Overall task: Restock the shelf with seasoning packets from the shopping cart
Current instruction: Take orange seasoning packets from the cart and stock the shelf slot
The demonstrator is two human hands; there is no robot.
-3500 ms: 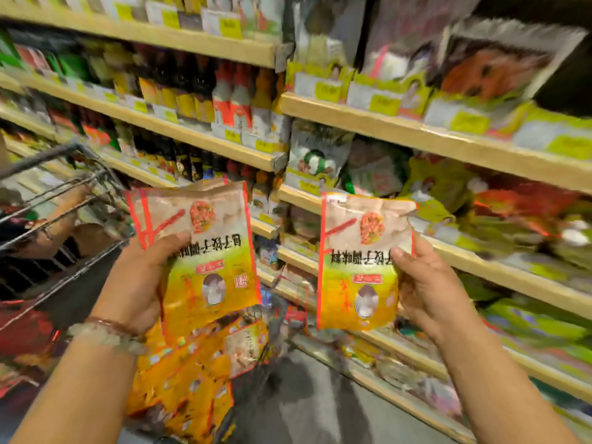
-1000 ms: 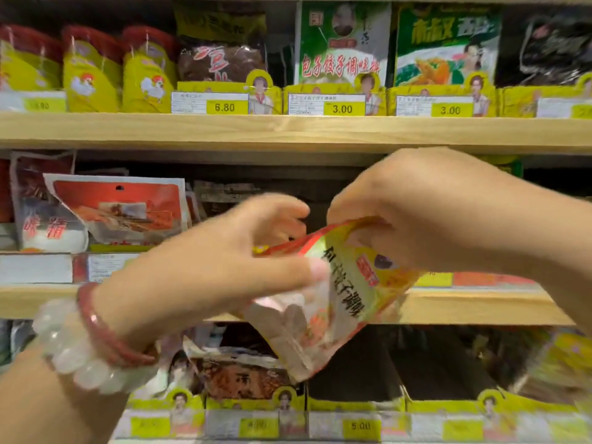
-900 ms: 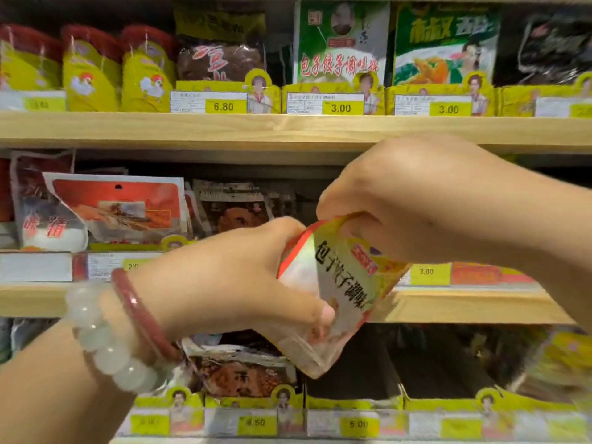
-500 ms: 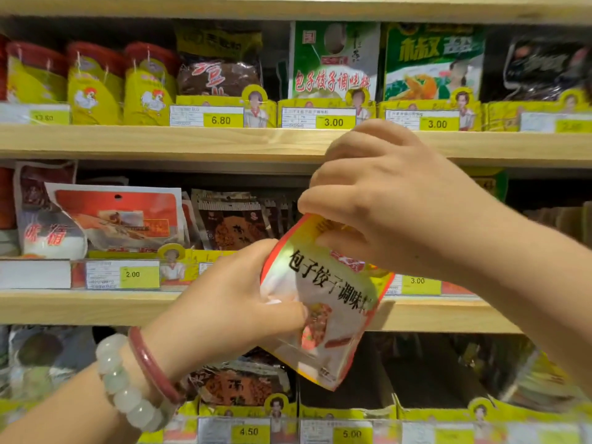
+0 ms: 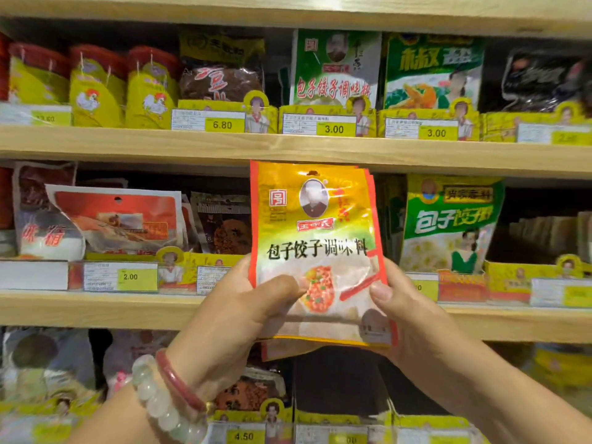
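A: Status of the grips?
B: Left hand point(image 5: 230, 318) and right hand point(image 5: 413, 318) each pinch the bottom corners of a stack of orange-yellow seasoning packets point(image 5: 315, 251), thumbs on the front. Stack is upright, in front of the middle shelf point(image 5: 96, 310) (extra edges show at its right side, count unclear).
A: Around it?
B: Green packet point(image 5: 448, 219) right of it, dark packets point(image 5: 224, 225) left. Price tags point(image 5: 334, 129) on the shelf above read 6.80, 3.00, 3.00.
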